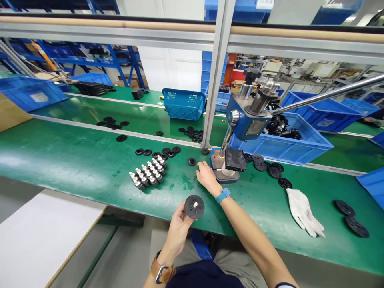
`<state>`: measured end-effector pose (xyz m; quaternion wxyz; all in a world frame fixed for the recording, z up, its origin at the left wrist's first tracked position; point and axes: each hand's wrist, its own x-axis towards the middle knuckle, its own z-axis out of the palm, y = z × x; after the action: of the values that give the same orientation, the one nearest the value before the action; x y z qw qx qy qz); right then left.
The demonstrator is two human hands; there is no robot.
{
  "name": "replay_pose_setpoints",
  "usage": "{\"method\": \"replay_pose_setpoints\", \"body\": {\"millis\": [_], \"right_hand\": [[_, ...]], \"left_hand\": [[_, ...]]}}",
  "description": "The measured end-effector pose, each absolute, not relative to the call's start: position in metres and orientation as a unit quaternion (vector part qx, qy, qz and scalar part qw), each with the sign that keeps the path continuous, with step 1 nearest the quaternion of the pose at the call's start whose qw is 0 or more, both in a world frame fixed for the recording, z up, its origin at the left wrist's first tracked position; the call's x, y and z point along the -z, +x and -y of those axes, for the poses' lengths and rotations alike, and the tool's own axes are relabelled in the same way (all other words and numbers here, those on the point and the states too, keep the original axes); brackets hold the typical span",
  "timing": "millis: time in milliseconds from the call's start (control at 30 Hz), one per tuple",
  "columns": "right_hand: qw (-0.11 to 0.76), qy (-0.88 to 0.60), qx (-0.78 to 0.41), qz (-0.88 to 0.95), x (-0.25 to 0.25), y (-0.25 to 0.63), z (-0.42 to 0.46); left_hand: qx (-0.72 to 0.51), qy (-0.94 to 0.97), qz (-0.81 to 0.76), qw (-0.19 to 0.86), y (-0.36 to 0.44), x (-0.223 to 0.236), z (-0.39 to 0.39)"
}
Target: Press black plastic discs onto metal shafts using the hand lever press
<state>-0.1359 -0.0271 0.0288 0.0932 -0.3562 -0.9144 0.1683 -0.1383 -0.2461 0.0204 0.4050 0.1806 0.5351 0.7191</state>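
Note:
In my left hand (179, 224) is a round black disc (192, 211) with a white pin through its centre, held up in front of the bench edge. My fingers close on its rim from the left and below. My right hand (207, 176) reaches over the bench, its slightly bent fingertips beside a small black ring-shaped part (192, 161) and nothing visible in them. Just right of that hand stands a blue lever press (249, 118) with a black block (235, 159) at its base. Left of both hands stand several black cylinders with white shafts (147, 174) in rows.
Small black discs (165, 151) lie behind the cylinders, and larger black wheels (274, 172) right of the press. A white glove (304, 212) rests on the right. Behind the press is a blue bin (285, 148) of black parts; a metal post (214, 80) rises beside it.

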Motion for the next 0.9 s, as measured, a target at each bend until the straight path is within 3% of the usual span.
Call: {"method": "replay_pose_setpoints", "body": {"millis": [533, 900], "right_hand": [[0.121, -0.302, -0.198, 0.925, -0.026, -0.186, 0.015], [0.295, -0.185, -0.25, 0.903, -0.08, -0.06, 0.06]], "left_hand": [[-0.726, 0.179, -0.518, 0.414, -0.142, -0.017, 0.255], [-0.733, 0.171, -0.506, 0.422, -0.144, -0.021, 0.25]]}}
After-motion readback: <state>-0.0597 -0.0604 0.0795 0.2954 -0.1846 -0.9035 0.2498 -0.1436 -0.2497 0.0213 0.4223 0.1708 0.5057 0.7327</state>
